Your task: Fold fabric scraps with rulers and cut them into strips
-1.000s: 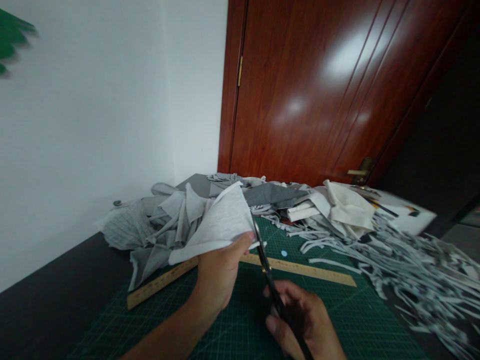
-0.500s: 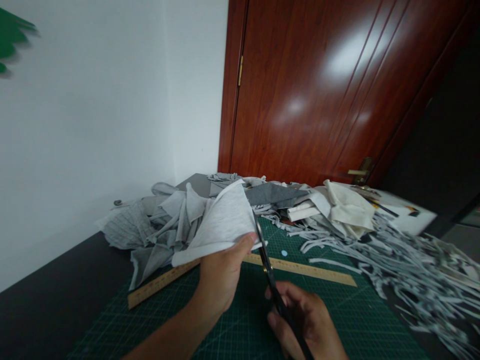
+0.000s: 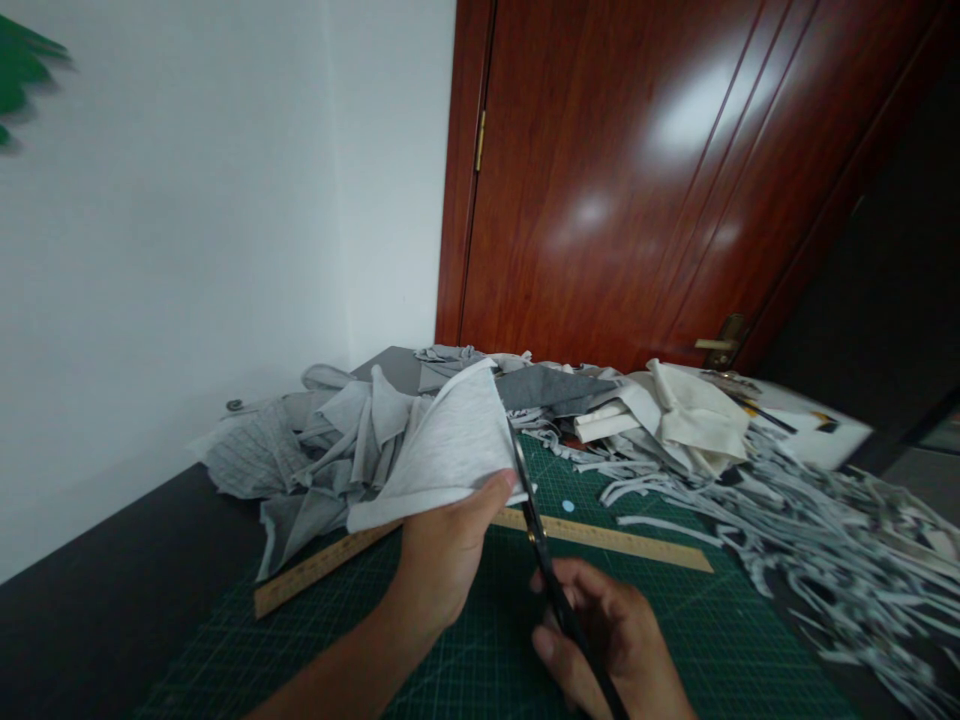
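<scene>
Between the thumb and fingers of my left hand [image 3: 450,550] is a light grey piece of fabric [image 3: 454,440], held up over the mat with its pointed corner upward. My right hand [image 3: 607,630] grips a pair of black scissors [image 3: 541,545] by the handles. Their blades lie along the fabric's right edge, close to my left thumb; whether they are parted is hard to see. A narrow bit of the cloth's lower edge pokes out just right of the blades. My left fingers are mostly hidden under the cloth.
A green cutting mat [image 3: 480,650] covers the dark table [image 3: 90,590]. A wooden ruler [image 3: 622,543] lies across it behind my hands. Crumpled grey fabric [image 3: 300,460] is heaped at left, cream cloth [image 3: 697,415] at back right, and many cut strips [image 3: 810,540] spread along the right.
The fabric and my left hand have shifted very slightly to the right. The scissors stay at the cloth's right edge in nearly the same pose.
</scene>
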The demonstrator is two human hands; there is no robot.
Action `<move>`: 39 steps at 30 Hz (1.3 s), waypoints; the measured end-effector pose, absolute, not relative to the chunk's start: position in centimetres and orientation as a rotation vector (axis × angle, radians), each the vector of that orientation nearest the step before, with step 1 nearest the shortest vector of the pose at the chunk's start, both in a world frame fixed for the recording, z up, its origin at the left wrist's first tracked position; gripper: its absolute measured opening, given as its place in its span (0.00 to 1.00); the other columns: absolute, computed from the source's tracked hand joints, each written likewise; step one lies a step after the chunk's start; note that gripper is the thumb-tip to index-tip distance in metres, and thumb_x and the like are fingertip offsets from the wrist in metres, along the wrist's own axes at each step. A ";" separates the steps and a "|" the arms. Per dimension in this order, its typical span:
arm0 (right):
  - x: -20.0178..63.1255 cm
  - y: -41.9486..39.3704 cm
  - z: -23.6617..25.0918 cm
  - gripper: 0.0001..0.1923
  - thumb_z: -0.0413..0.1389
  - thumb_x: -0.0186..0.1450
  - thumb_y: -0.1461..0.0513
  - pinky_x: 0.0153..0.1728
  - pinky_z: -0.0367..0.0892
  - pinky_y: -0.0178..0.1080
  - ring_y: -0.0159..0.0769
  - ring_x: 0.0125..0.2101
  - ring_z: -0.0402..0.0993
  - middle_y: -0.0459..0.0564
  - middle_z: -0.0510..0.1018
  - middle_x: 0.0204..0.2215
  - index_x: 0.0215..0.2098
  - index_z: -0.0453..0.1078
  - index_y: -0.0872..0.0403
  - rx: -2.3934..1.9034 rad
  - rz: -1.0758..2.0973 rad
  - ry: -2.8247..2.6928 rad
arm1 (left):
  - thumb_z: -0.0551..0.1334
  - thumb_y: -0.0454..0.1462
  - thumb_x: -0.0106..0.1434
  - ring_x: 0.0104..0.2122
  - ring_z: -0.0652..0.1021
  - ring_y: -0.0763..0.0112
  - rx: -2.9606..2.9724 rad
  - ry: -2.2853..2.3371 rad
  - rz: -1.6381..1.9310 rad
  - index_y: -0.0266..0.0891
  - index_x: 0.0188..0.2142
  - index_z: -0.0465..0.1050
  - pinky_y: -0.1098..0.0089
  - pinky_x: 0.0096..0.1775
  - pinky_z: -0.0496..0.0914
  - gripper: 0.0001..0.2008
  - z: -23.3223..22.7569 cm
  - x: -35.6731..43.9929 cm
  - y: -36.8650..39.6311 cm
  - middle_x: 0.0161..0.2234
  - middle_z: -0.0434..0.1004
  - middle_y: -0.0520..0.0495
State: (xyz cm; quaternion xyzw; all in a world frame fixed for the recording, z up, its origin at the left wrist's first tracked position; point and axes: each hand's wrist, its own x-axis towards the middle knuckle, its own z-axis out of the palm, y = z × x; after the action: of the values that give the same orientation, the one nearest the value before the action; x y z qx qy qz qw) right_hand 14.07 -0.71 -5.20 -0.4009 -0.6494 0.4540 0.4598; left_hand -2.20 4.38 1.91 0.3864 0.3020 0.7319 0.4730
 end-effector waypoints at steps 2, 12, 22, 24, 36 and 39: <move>14.1 -0.8 -5.2 0.21 0.64 0.65 0.45 0.18 0.52 0.31 0.27 0.18 0.55 0.39 0.64 0.22 0.42 0.75 0.53 -0.995 1.109 -1.601 | 0.78 0.41 0.51 0.52 0.82 0.47 0.937 0.766 1.752 0.40 0.57 0.79 0.48 0.65 0.67 0.32 1.9 -2.2 4.4 0.46 0.86 0.43; 14.1 -1.2 -4.5 0.17 0.63 0.65 0.49 0.16 0.54 0.31 0.27 0.16 0.57 0.38 0.64 0.21 0.42 0.74 0.53 -1.132 1.033 -1.650 | 0.78 0.39 0.52 0.52 0.82 0.51 0.950 0.739 1.738 0.39 0.55 0.79 0.54 0.64 0.68 0.30 2.4 -2.1 4.1 0.45 0.86 0.45; 13.8 -1.0 -4.6 0.19 0.63 0.65 0.47 0.17 0.52 0.31 0.26 0.16 0.56 0.38 0.64 0.21 0.43 0.73 0.53 -1.088 1.055 -1.625 | 0.77 0.41 0.55 0.51 0.83 0.53 0.953 0.737 1.741 0.40 0.57 0.78 0.54 0.62 0.70 0.30 1.8 -2.0 4.0 0.46 0.86 0.44; 13.8 -0.9 -4.9 0.20 0.63 0.66 0.46 0.17 0.52 0.31 0.26 0.16 0.56 0.38 0.64 0.22 0.44 0.72 0.53 -1.035 1.082 -1.607 | 0.77 0.41 0.55 0.50 0.83 0.53 0.957 0.755 1.705 0.40 0.57 0.79 0.54 0.62 0.70 0.30 1.5 -2.0 4.1 0.47 0.86 0.44; 13.9 -1.0 -4.8 0.19 0.63 0.66 0.48 0.15 0.54 0.29 0.25 0.15 0.56 0.38 0.65 0.22 0.43 0.73 0.54 -1.153 1.021 -1.610 | 0.79 0.42 0.52 0.48 0.83 0.53 0.943 0.745 1.700 0.40 0.52 0.81 0.55 0.61 0.71 0.28 1.5 -1.7 3.6 0.43 0.87 0.45; 13.7 -1.0 -4.7 0.19 0.64 0.65 0.48 0.15 0.54 0.29 0.25 0.15 0.56 0.38 0.65 0.21 0.42 0.74 0.53 -1.154 1.007 -1.606 | 0.78 0.44 0.51 0.46 0.82 0.53 0.919 0.769 1.685 0.39 0.40 0.83 0.55 0.59 0.71 0.18 1.4 -1.7 3.5 0.40 0.86 0.46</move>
State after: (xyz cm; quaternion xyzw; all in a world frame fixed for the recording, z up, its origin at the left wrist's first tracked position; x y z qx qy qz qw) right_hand 13.73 -0.99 -4.66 -0.4656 -0.6480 0.4065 0.4451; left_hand -1.75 3.50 1.40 0.3820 0.3196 0.7003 0.5113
